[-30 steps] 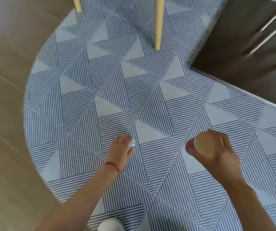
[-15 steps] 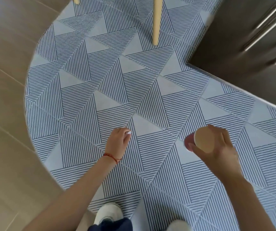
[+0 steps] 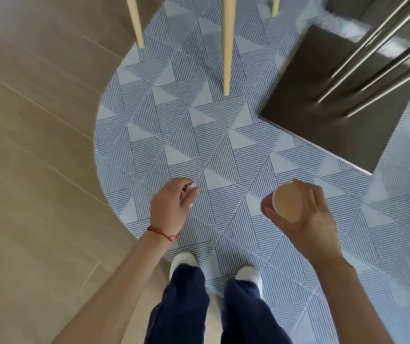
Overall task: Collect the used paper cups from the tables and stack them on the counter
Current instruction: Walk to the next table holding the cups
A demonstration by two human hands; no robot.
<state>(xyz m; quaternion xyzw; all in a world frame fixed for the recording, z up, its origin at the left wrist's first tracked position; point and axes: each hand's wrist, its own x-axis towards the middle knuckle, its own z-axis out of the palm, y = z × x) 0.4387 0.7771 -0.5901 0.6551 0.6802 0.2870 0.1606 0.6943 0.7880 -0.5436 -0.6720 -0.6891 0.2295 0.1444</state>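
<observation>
I am standing and looking down at the floor. My right hand (image 3: 308, 219) grips a paper cup (image 3: 287, 203) lying sideways, its tan round bottom turned towards me and a reddish side showing to the left. My left hand (image 3: 169, 207) hangs at the same height about a hand's width to the left, fingers loosely curled. A small white bit shows at its thumb and fingertip; I cannot tell whether it is a held thing. No table top or counter is in view.
Below me lies blue-striped triangle-patterned flooring (image 3: 199, 125) with a rounded edge, and tan wood-look floor (image 3: 38, 145) to the left. Pale wooden furniture legs (image 3: 227, 45) stand ahead. A dark square base (image 3: 323, 115) with slanted metal rods (image 3: 372, 58) sits at the right. My white shoes (image 3: 183, 261) are below.
The view has tilted back towards me, so my legs and shoes now show. Both hands keep their pose and spacing, and the right hand still holds the cup.
</observation>
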